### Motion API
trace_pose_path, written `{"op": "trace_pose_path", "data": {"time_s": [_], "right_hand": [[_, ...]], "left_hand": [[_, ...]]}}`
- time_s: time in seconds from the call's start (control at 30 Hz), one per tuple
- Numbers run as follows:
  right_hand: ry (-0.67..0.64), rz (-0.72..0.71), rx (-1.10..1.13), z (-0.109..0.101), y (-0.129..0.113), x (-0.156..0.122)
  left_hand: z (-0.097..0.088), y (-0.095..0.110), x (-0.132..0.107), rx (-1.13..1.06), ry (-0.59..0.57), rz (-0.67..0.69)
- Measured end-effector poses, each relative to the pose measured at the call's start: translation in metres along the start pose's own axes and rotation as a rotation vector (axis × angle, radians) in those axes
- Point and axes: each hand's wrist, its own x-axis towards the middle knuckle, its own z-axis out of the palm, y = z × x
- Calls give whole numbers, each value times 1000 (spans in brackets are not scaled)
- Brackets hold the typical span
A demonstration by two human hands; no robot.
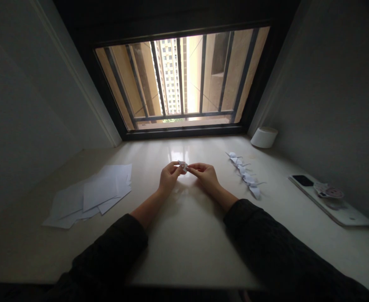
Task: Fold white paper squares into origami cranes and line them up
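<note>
A small folded piece of white paper (184, 166) is held up between my two hands, over the middle of the pale sill. My left hand (169, 176) pinches it from the left with thumb and fingers. From the right, the thumb and fingertips of my right hand (206, 174) are closed on its other side. The fingers cover much of the paper, so its full shape cannot be made out. To the right of my right hand, several folded white paper cranes (243, 173) stand in a slanting row.
Loose white paper sheets (102, 188) lie in an overlapping pile at the left. On the right are a phone (335, 209) with a round attachment and a white roll-shaped object (264, 137) by the wall. A barred window (184, 79) closes off the back.
</note>
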Motion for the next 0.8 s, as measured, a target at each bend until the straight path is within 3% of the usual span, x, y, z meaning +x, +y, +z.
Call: {"op": "trace_pose_path", "data": {"time_s": [0.3,0.5,0.8], "right_hand": [[-1,-68,-60,0,0,0],[33,-268,-189,0,-6,-4],[68,-337,-303,0,-8,-8]], "left_hand": [[0,1,-1,18,73,-1],[1,1,0,2,101,12],[1,-1,0,-48,62,-21]]}}
